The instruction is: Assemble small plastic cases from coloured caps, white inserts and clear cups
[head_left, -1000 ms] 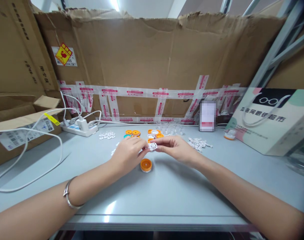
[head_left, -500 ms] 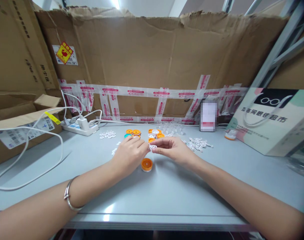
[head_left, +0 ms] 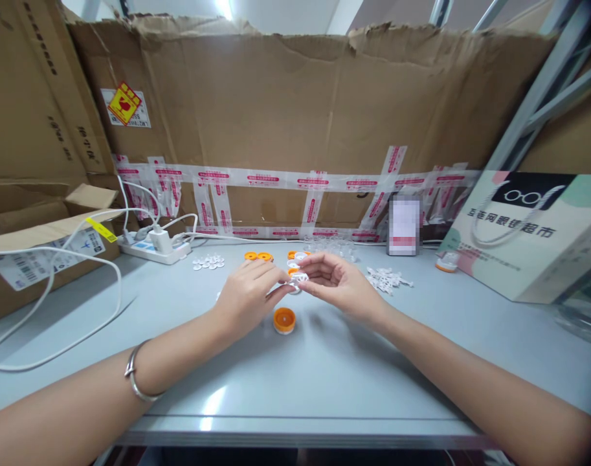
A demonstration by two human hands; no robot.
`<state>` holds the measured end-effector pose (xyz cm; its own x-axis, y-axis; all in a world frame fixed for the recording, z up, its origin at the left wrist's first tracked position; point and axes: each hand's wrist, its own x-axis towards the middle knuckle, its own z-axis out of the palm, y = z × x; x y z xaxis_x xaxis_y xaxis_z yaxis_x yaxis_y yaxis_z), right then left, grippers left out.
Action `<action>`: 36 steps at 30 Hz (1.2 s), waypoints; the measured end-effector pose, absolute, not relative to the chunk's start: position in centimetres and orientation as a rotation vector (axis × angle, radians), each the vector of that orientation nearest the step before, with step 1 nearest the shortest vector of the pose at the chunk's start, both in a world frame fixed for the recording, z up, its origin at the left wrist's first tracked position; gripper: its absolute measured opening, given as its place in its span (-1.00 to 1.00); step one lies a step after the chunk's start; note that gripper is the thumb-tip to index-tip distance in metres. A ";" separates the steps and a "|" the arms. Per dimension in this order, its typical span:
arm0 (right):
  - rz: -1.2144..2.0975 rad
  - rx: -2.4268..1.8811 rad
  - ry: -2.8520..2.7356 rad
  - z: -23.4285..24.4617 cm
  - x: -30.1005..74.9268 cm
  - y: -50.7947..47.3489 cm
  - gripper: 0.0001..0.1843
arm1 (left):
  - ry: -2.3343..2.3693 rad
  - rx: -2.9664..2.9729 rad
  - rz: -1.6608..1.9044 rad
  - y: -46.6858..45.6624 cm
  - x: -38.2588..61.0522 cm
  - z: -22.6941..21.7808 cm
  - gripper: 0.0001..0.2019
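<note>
Both hands meet above the grey table [head_left: 324, 369] near its middle. My left hand [head_left: 249, 294] and my right hand [head_left: 338, 285] pinch a small white perforated plastic piece [head_left: 299, 278] between their fingertips. An orange round cap [head_left: 284, 320] lies open side up on the table just below the hands. Behind the hands lie more orange caps [head_left: 257, 256] and white round parts. A metal bangle [head_left: 133, 378] is on my left wrist.
A white power strip [head_left: 154, 249] with cables sits at the back left beside a cardboard box [head_left: 37, 252]. White small parts [head_left: 208, 262] and a pile of white pieces [head_left: 387, 279] lie on the table. A printed paper bag [head_left: 523, 233] leans at the right. A taped cardboard wall [head_left: 300, 129] stands behind.
Both hands have shifted slightly up and away with the white piece; my right fingers have spread a little and the piece has turned between the fingertips. The orange cap has not moved.
</note>
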<state>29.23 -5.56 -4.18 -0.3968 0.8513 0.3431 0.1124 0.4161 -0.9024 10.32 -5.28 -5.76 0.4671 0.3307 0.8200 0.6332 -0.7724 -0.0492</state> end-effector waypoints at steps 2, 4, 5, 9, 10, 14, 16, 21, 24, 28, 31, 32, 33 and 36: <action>0.889 -0.770 -1.844 -4.1 29.3 -5.9 -0.70 | -0.825 -2.410 -1.343 -5.6 10.5 -5.5 -0.91; 0.702 -0.709 -1.897 -4.1 29.4 -6.3 -0.70 | -0.831 -2.426 -1.447 -5.8 10.6 -5.3 -0.92; 0.625 -0.682 -1.914 -4.2 29.4 -6.4 -0.70 | -0.833 -2.424 -1.484 -6.0 10.6 -5.2 -0.93; 0.518 -0.619 -1.933 -4.2 29.3 -6.6 -0.75 | -0.951 -2.472 -1.560 -6.3 10.8 -5.2 -0.92; 0.527 -0.620 -1.938 -4.2 29.3 -6.6 -0.76 | -1.001 -2.508 -1.578 -6.4 10.8 -5.2 -0.92; 0.532 -0.638 -1.971 -4.1 29.2 -6.3 -0.79 | -1.124 -2.597 -1.689 -6.5 10.9 -5.2 -0.94; 0.531 -0.654 -1.961 -4.1 29.3 -6.2 -0.80 | -1.142 -2.584 -1.739 -6.5 10.8 -5.1 -0.93; 0.590 -0.657 -1.935 -4.2 29.3 -6.3 -0.78 | -1.128 -2.563 -1.759 -6.6 10.8 -4.9 -0.93; 0.577 -0.652 -1.919 -4.0 29.2 -6.5 -0.78 | -1.126 -2.554 -1.781 -6.7 10.8 -4.8 -0.94; 0.580 -0.662 -1.892 -3.9 29.1 -6.7 -0.80 | -1.140 -2.554 -1.830 -6.9 10.9 -4.8 -0.94; 0.591 -0.679 -1.870 -3.9 29.1 -6.8 -0.81 | -1.186 -2.583 -1.874 -7.0 10.9 -4.9 -0.93; 0.607 -0.696 -1.865 -3.9 29.0 -6.8 -0.81 | -1.201 -2.596 -1.878 -7.0 10.9 -4.9 -0.92; 0.629 -0.716 -1.860 -3.9 29.0 -6.8 -0.81 | -1.211 -2.608 -1.874 -7.0 10.9 -4.9 -0.92; 0.718 -0.769 -1.817 -4.0 28.9 -6.9 -0.80 | -1.204 -2.634 -1.821 -6.9 10.9 -4.9 -0.91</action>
